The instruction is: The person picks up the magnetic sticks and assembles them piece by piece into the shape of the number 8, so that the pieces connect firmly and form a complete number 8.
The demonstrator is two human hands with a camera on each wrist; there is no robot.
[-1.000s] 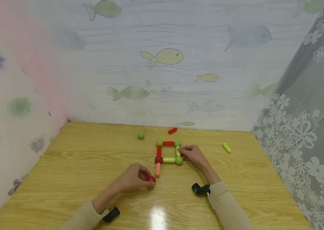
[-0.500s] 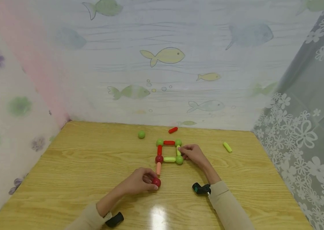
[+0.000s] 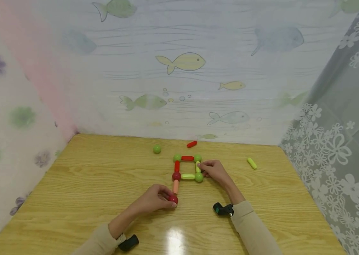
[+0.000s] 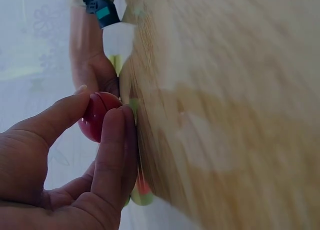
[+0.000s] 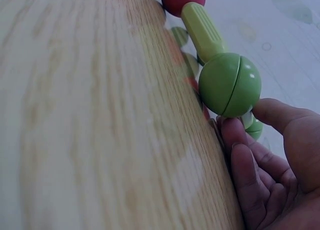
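My left hand [image 3: 154, 199] pinches a red ball [image 3: 174, 200] between thumb and fingers, right at the near end of an orange rod [image 3: 175, 187]. That rod runs from a second red ball [image 3: 176, 176], the near left corner of a square of rods and balls lying on the table. Green balls form the other corners; red rods [image 3: 187, 158] make the far and left sides. My right hand [image 3: 215, 171] pinches the yellow-green rod [image 3: 197, 166] on the right side, beside the near right green ball [image 5: 230, 84]. Another yellow-green rod [image 5: 202, 32] makes the near side.
On the wooden table [image 3: 103, 170] lie a loose green ball [image 3: 157, 149] and a red rod [image 3: 192, 144] near the back edge. A loose yellow-green rod [image 3: 251, 163] is at the right. A fish-patterned curtain [image 3: 179, 88] hangs behind the table.
My left hand has brought the red ball rightward to the near end of the orange rod, closing the gap. My right hand stays at the yellow-green rod.
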